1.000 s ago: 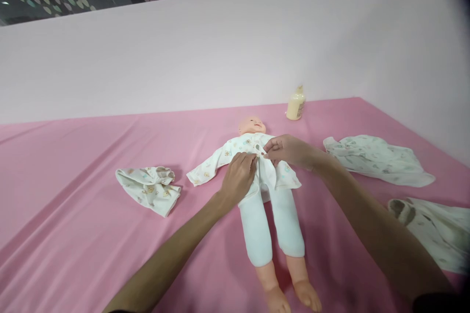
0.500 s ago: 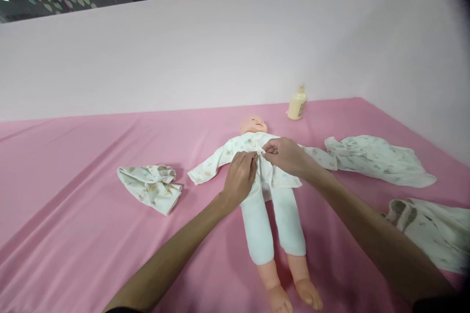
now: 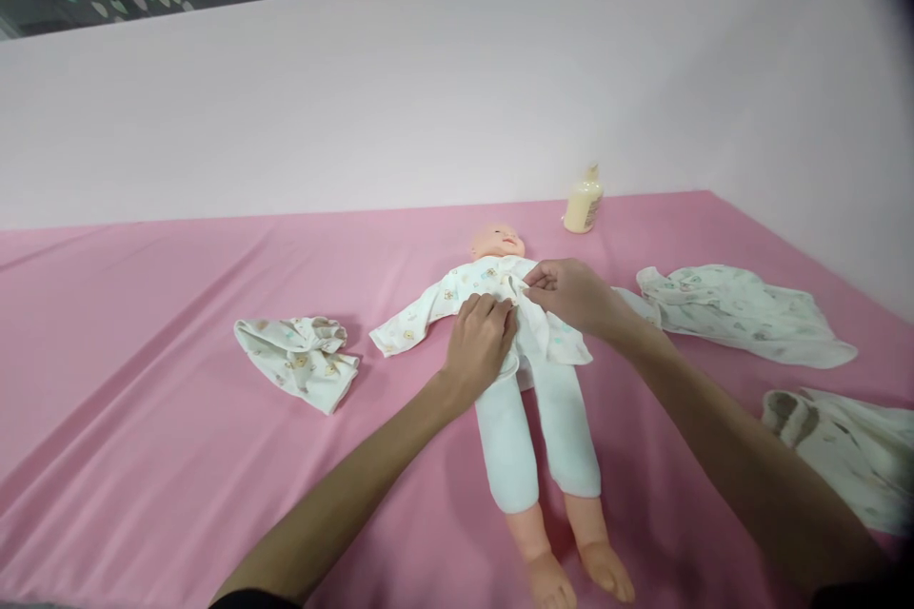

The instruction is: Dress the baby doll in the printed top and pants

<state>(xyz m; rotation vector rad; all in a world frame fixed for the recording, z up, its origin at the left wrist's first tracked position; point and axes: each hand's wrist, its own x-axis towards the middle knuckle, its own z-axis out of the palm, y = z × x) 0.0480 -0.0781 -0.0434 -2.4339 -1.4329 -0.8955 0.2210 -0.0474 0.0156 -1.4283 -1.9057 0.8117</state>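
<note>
A baby doll [image 3: 498,241] lies on its back on a pink sheet, its bare feet towards me. It wears a white patterned baby shirt [image 3: 418,317] with both sleeves spread, over white trousers [image 3: 506,457]. My left hand [image 3: 480,343] is closed on the shirt's front edge at the chest. Close by, my right hand [image 3: 571,295] pinches the other front edge and lifts it a little. The front hangs open below the fingers. Any small fastener between the fingertips is too small to make out.
To the left lies a crumpled patterned baby cloth [image 3: 300,363]. A pale yellow pump bottle [image 3: 584,202] stands near the white wall [image 3: 357,114]. On the right are a white patterned garment [image 3: 743,314] and another bunched cloth [image 3: 849,457]. The pink sheet [image 3: 143,419] has wrinkles.
My right hand has drawn slightly away from my left, pulling its shirt edge up and to the right. The whole view has shifted slightly.
</note>
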